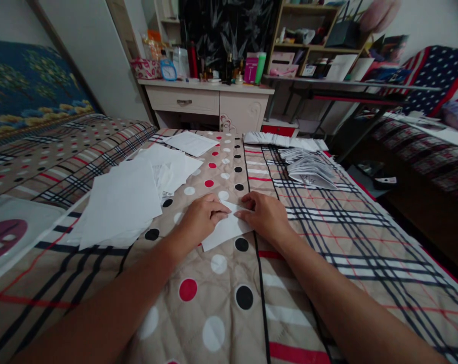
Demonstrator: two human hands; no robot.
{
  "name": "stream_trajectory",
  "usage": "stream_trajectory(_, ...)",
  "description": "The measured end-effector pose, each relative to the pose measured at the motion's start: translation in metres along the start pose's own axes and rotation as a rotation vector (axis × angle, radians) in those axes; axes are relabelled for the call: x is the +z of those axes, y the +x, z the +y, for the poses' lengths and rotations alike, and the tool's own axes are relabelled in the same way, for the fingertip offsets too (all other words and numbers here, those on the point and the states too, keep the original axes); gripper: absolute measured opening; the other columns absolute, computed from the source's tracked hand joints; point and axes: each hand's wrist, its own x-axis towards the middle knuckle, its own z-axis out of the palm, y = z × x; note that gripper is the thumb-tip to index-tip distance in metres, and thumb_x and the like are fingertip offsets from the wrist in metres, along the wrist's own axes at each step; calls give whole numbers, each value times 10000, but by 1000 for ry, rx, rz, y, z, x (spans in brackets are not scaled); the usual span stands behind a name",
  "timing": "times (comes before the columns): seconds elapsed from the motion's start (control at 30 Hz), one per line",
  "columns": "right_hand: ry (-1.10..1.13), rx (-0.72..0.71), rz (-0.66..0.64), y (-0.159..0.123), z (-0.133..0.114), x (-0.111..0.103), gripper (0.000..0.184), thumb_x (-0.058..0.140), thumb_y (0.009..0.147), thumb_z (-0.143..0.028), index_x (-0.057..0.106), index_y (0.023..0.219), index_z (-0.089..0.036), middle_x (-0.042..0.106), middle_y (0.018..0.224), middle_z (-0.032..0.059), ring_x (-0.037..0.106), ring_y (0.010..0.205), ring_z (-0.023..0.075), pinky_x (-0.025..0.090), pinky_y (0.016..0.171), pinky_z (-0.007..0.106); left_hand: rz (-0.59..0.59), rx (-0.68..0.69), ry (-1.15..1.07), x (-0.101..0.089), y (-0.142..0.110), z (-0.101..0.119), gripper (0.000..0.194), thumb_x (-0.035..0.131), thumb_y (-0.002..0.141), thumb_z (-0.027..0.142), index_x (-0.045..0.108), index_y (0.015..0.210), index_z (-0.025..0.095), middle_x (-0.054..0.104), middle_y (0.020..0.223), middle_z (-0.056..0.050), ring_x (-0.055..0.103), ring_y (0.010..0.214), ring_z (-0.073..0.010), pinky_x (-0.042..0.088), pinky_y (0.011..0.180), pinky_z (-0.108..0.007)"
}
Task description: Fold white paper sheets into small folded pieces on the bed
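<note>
A small white sheet of paper [229, 230] lies on the bedspread between my hands, its far part covered by my fingers. My left hand [201, 217] pinches the paper near its far left edge, thumb and fingers together. On the other side, my right hand [265, 215] has its curled fingers and thumb on the paper's right part. To the left lies a loose pile of white sheets [120, 197], with a crumpled, see-through piece [164, 178] at its side. Several folded papers [310, 169] are stacked in a fanned row at the far right.
Another flat white sheet [191, 143] and a long white bundle [282, 141] lie near the bed's far edge. Beyond stands a white dresser [198, 98] with bottles and a blue clock [168, 69]. A clear plastic case [19, 232] sits at the left.
</note>
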Motion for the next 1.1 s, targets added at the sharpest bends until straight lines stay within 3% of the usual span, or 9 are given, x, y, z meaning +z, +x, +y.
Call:
stream_trajectory(0.07,18,-6,-19,1,-3,1,266,728,705,-377,707,918,-220,718,826,28,611,724,181,342,601,270,49,-37,6,1,1,1,152,685,773,128,731,901,198,622,928,-37,601,810,-148,489,729,-277)
stream_trajectory(0.17,171,10,-52,2,-1,5,155,692,720,-357,699,758,-206,683,708,19,578,650,163,327,574,265,184,-129,11,1,3,2,451,795,654,171,648,1080,199,619,1094,-61,612,844,-168,500,768,-311)
stream_trajectory(0.23,407,30,-54,2,3,11,165,666,726,-352,667,705,-189,652,665,13,549,604,145,329,547,251,223,-214,-73,0,4,1,574,827,612,219,605,1142,193,657,1089,-69,627,849,-184,504,780,-326)
stream_trajectory(0.33,826,75,-43,2,6,18,219,685,685,-374,600,680,-172,606,637,-1,493,543,119,333,501,231,130,-324,-392,-4,5,1,376,767,682,295,658,1014,157,718,923,-65,655,797,-191,511,705,-295)
stream_trajectory(0.4,957,81,-56,1,4,20,252,694,678,-391,569,674,-172,581,627,-8,467,529,108,326,482,222,77,-362,-603,-6,5,1,274,716,727,340,684,904,135,723,843,-58,655,722,-175,500,638,-267)
stream_trajectory(0.63,789,-28,-271,-5,-1,19,273,668,738,-414,613,687,-152,541,608,-6,430,530,103,281,461,220,110,-388,-723,-13,3,4,295,788,630,301,694,832,109,718,789,-45,626,648,-133,465,591,-220)
stream_trajectory(0.8,843,-39,-286,-6,-2,17,405,612,775,-529,579,639,-149,487,577,-7,384,500,91,246,444,227,40,-420,-745,-14,3,-1,334,811,589,293,699,835,97,710,773,-59,620,639,-135,457,576,-224)
stream_trajectory(0.93,899,59,-259,-7,-5,14,428,643,728,-545,522,577,-163,430,525,-24,333,455,76,209,429,232,73,-469,-767,-16,4,-2,353,821,533,220,693,840,102,702,743,-45,607,606,-121,455,576,-224)
stream_trajectory(1.1,1005,184,-367,-7,-3,16,420,667,678,-557,557,609,-158,502,524,0,368,427,84,224,432,236,77,-502,-721,-17,4,5,306,798,540,245,681,788,108,668,662,-26,580,568,-123,423,534,-222)
